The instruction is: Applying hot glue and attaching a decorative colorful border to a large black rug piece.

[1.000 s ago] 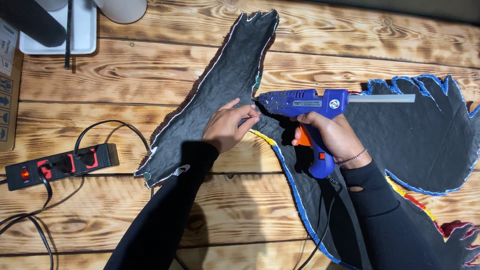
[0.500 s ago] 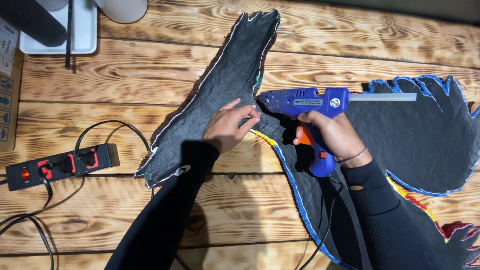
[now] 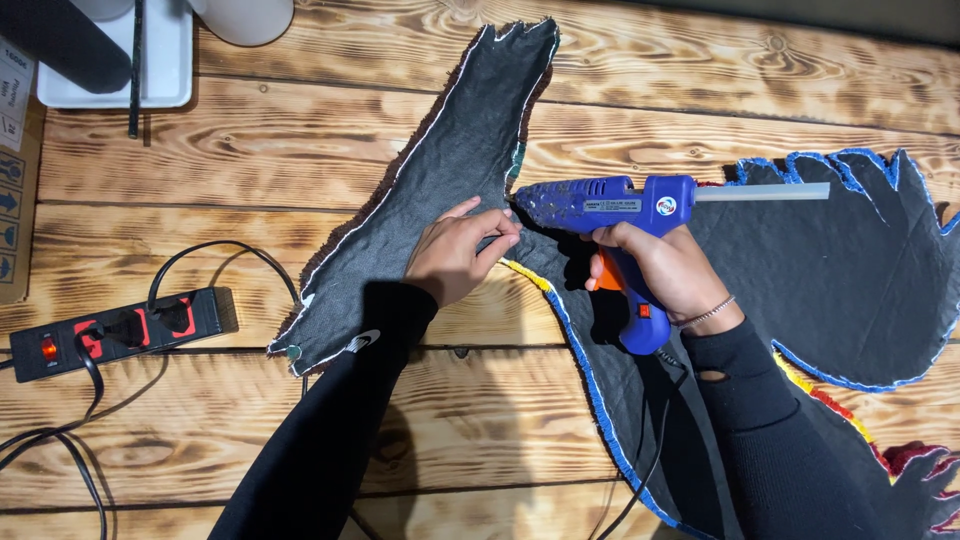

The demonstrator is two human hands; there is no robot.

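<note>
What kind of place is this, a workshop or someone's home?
Most likely a craft or hobby worktable: a blue glue gun in the right hand, a dark cut fabric shape, and a power strip on wooden planks.

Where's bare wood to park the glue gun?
Bare planks lie between the power strip and the grey fabric piece, and along the top right above the black cutout. It is crowded where the left hand meets the glue gun in the right hand.
</note>
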